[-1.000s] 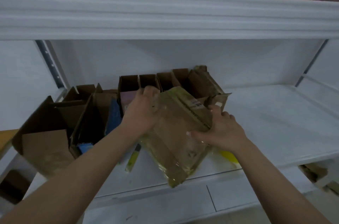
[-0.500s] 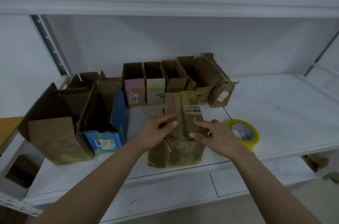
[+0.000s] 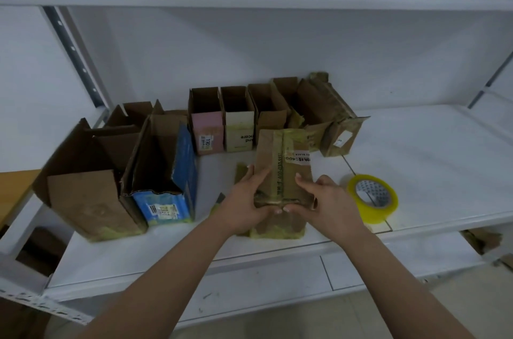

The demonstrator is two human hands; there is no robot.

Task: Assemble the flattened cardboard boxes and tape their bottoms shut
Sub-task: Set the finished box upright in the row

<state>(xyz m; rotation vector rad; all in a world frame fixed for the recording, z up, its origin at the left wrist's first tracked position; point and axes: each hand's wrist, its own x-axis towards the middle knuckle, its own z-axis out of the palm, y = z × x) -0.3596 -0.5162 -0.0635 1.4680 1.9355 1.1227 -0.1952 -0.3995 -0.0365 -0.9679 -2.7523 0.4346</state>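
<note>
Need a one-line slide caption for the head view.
Both hands, left hand and right hand, press on a taped cardboard box on a white shelf, tape roll beside it.

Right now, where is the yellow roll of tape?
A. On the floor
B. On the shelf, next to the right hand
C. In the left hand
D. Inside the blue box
B: the roll of tape lies on the white shelf just beside the right hand, and neither hand holds it.

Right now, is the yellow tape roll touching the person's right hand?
Apart. In the head view, the yellow tape roll lies on the white shelf, with bare shelf showing between it and the right hand, which holds the taped brown cardboard box.
</note>
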